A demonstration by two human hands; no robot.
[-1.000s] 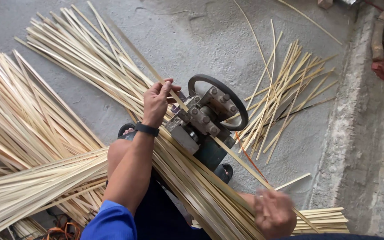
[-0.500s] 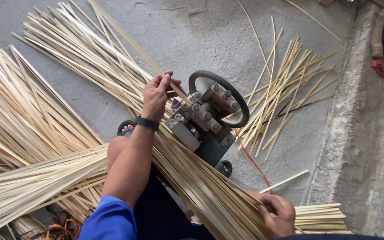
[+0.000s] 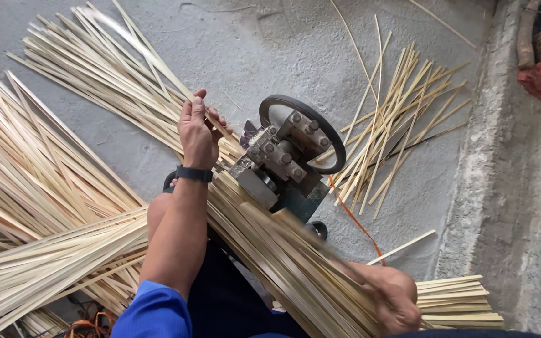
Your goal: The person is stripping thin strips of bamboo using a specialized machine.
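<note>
Both hands on the strips at the machine.

I see my left hand (image 3: 198, 134) stretched forward, fingers pinched on a strip (image 3: 158, 72) beside the machine (image 3: 286, 163). My right hand (image 3: 396, 300), blurred at the lower edge, is curled around strips of the bundle (image 3: 270, 244) that runs across my lap past the machine.

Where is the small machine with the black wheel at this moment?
The machine stands on the grey floor at the centre of the head view, just right of the left hand, with bamboo strips on both sides.
</note>
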